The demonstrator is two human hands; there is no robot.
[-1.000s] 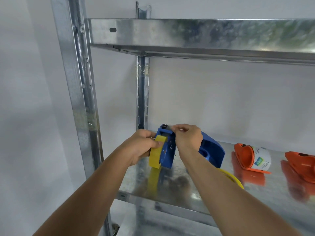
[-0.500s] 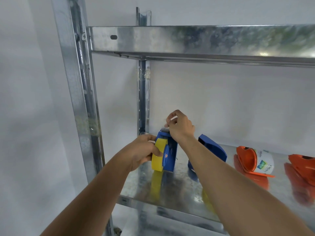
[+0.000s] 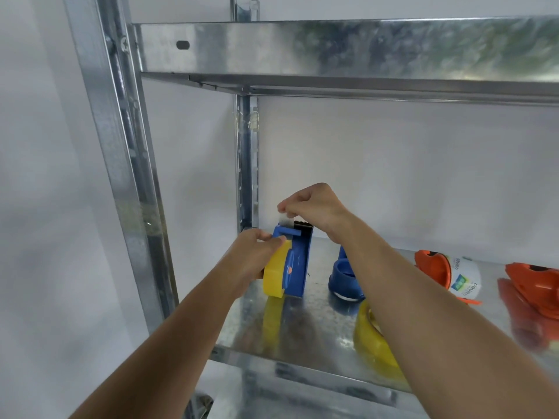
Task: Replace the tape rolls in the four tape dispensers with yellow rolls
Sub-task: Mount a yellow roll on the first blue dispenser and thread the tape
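A blue tape dispenser (image 3: 298, 261) stands upright on the metal shelf (image 3: 302, 343) with a yellow roll (image 3: 274, 275) mounted on its left side. My left hand (image 3: 252, 258) grips the roll and dispenser from the left. Above the serrated blade, my right hand (image 3: 313, 208) pinches the free end of the tape (image 3: 285, 219) and holds it up. A second blue dispenser (image 3: 344, 278) stands just to the right, partly hidden by my right forearm. A loose yellow roll (image 3: 373, 343) lies near the shelf's front edge.
Two orange dispensers sit further right: one (image 3: 432, 267) holds a white labelled roll (image 3: 464, 276), the other (image 3: 535, 282) is cut off by the frame edge. An upper shelf (image 3: 332, 46) spans overhead. Steel uprights (image 3: 121, 146) stand at the left. A white wall is behind.
My right hand has risen from the top of the dispenser, drawing the tape end upward above the blade. The left hand stays on the roll.
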